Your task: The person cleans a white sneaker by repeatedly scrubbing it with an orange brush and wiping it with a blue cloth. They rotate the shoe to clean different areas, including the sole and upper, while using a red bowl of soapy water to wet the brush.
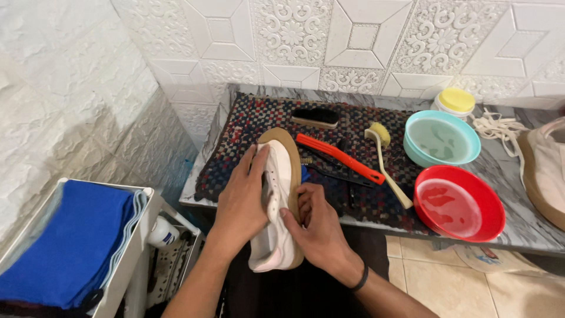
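A: Right, grip first. Left hand laid flat along the upper of the white sneaker, fingers spread, clasping it from the outer side. Right hand curled round the tan sole edge on the opposite side, thumb pressed to the upper. Shoe clamped between both, tilted, toe pointing away from the body.

B: And where does the shoe sit?

A: Held at the near edge of the patterned mat, heel hanging off over the lap. A bit of blue cloth shows just beyond the right fingers.

B: Around the grip?

A: Just past the right hand: orange-handled brush, then a cream-handled brush with yellow head. Farther off that side, red bowl and teal bowl, both with water. Dark wooden brush well beyond the toe. Second shoe at the far right edge, laces loose beside it. Outside the left arm, folded blue towels in a white rack.
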